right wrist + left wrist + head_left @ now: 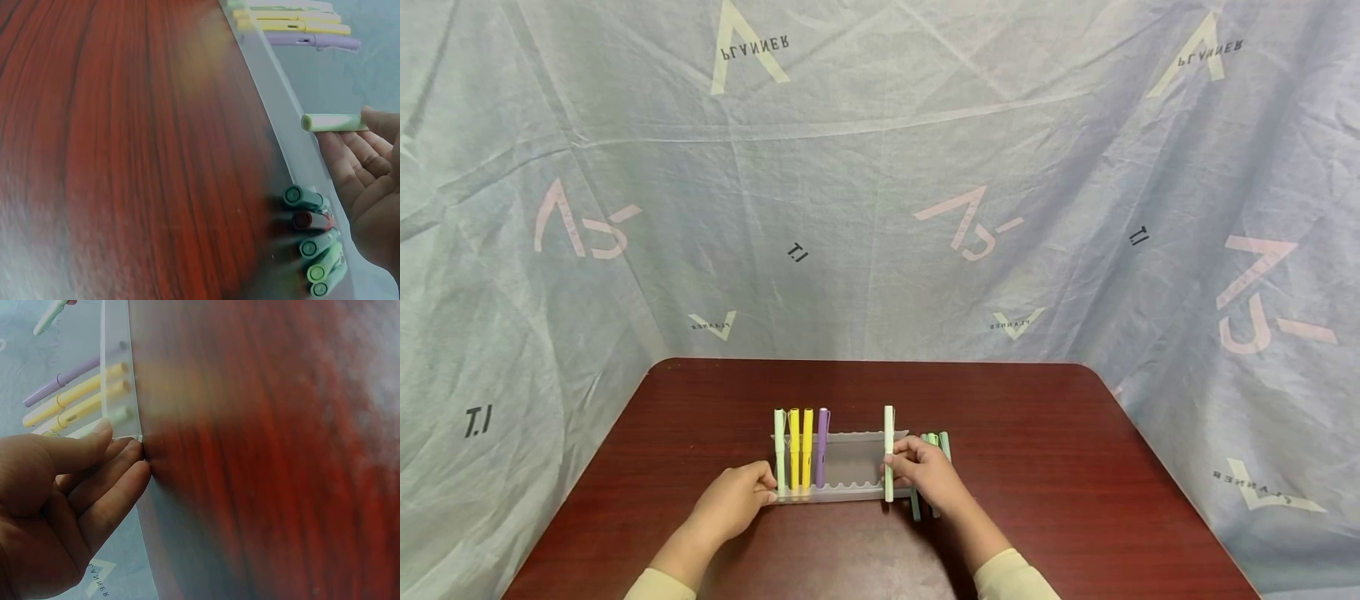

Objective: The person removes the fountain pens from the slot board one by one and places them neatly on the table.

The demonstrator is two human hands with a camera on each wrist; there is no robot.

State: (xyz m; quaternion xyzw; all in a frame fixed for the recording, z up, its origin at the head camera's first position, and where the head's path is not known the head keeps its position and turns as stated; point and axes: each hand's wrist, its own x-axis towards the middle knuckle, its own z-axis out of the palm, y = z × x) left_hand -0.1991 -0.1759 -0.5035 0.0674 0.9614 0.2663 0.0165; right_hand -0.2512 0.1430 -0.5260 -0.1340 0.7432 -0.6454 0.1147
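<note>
A clear plastic pen rack (856, 467) stands on the table. My left hand (730, 502) pinches its left front corner between thumb and fingers. Resting in slots at the rack's left part are a pale green pen (780, 454), two yellow pens (794, 450) and a purple pen (822, 450). Towards the right end, my right hand (929, 477) pinches a whitish-green pen (889, 433), its near end pointing towards me. In the right wrist view that pen is over the rack, apart from the others; whether it touches a slot I cannot tell.
Several loose pens (306, 197), green-toned with one dark red, lie beside the rack's right end, partly behind my right hand in the head view. The dark red-brown table (1015, 417) has fabric curtains (850, 192) behind it and at both sides.
</note>
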